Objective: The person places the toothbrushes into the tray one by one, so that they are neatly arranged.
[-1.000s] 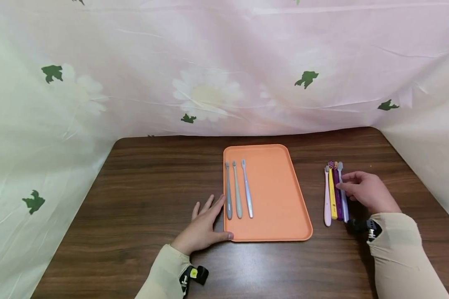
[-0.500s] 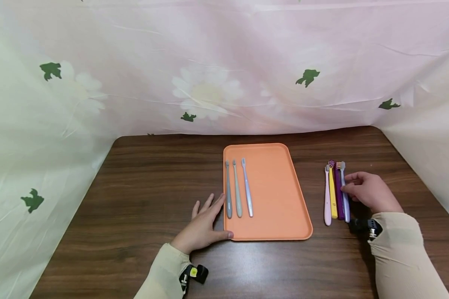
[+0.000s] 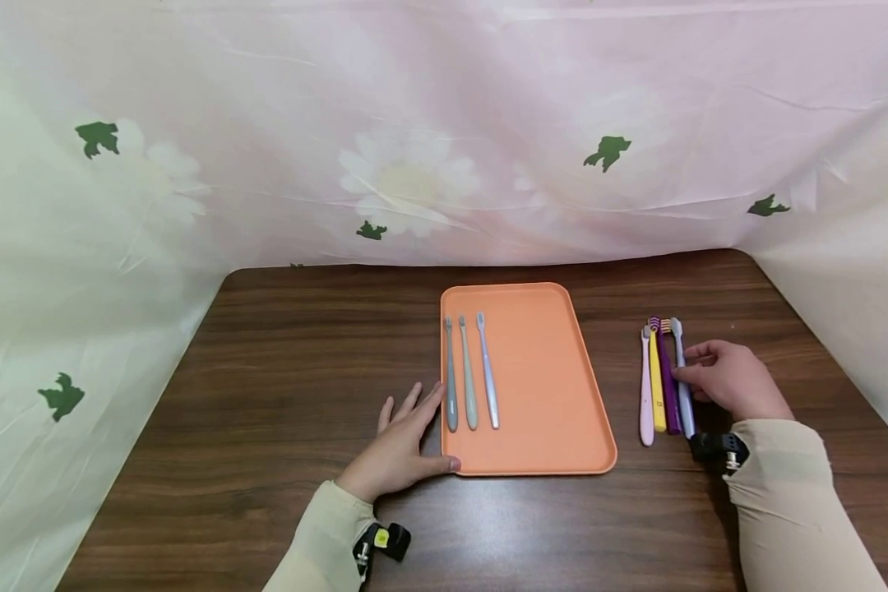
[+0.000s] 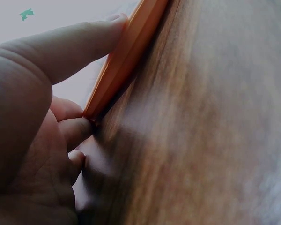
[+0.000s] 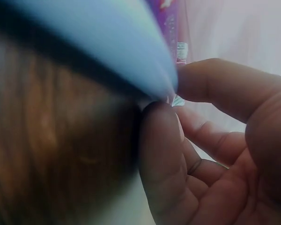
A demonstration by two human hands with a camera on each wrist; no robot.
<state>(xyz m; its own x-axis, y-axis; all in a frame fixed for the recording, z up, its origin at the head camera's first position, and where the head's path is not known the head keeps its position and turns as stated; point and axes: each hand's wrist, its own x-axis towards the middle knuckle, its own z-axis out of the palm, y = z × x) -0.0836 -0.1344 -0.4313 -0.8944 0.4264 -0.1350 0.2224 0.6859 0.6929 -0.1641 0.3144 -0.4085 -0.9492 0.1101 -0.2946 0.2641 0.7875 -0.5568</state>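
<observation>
My left hand point(image 3: 394, 454) lies spread at the near-left corner of an orange tray point(image 3: 543, 386), thumb on the front rim and fingertips along the left side. Three toothbrushes rest on the tray's left half: a dark grey one point(image 3: 451, 395), a grey-green one point(image 3: 469, 386) and a pale lilac-blue one point(image 3: 490, 386). On the right, my right hand point(image 3: 733, 380) pinches a light blue toothbrush point(image 3: 686, 407) between thumb and fingers; its handle point(image 5: 107, 37) fills the top of the right wrist view. Beside it lie purple point(image 3: 668, 390), yellow point(image 3: 658, 395) and pink point(image 3: 646, 395) toothbrushes.
The dark wooden table point(image 3: 303, 353) has bare surface left of the tray and between tray and toothbrush row. A pale flowered cloth point(image 3: 488, 164) hangs behind and at both sides. Each wrist carries a small black camera point(image 3: 718, 448).
The light blue toothbrush has shifted slightly right at its handle end, opening a small gap from the purple one, which now slants more. My left hand and the tray stay in place.
</observation>
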